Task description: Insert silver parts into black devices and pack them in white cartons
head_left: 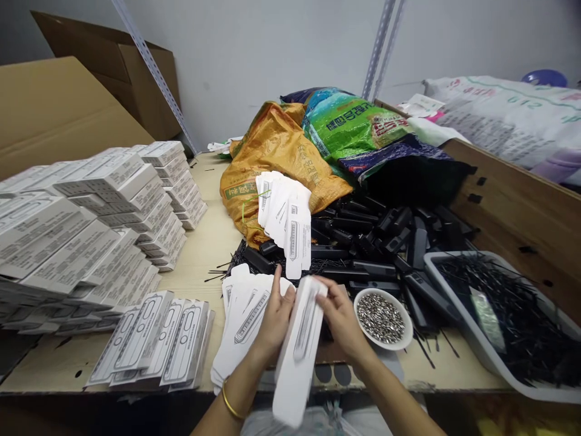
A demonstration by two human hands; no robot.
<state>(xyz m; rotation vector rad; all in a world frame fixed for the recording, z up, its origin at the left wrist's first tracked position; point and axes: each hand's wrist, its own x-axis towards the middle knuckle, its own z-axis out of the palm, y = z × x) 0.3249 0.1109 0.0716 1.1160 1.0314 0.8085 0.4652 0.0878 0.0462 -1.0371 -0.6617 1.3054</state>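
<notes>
A slim white carton (297, 351) with a printed picture of a long device stands tilted in front of me, its lower end slightly blurred. My right hand (341, 315) grips its upper right side, thumb on the printed face. Close against the carton's left edge is my left hand (275, 318), index finger and thumb stretched up and apart; its other fingers are partly hidden. Beneath and left of that hand lies a stack of flat printed cartons (240, 327). Another fanned stack of flat cartons (290, 224) rests just beyond my hands.
Many packed white boxes (104, 230) are piled at left, with several clear-wrapped boxes (154, 339) nearer. Black device bodies (363, 236) heap behind my hands. At right stand a bowl of small metal parts (380, 319) and a tray (494, 363) of thin black pieces. Sacks (276, 151) lie behind.
</notes>
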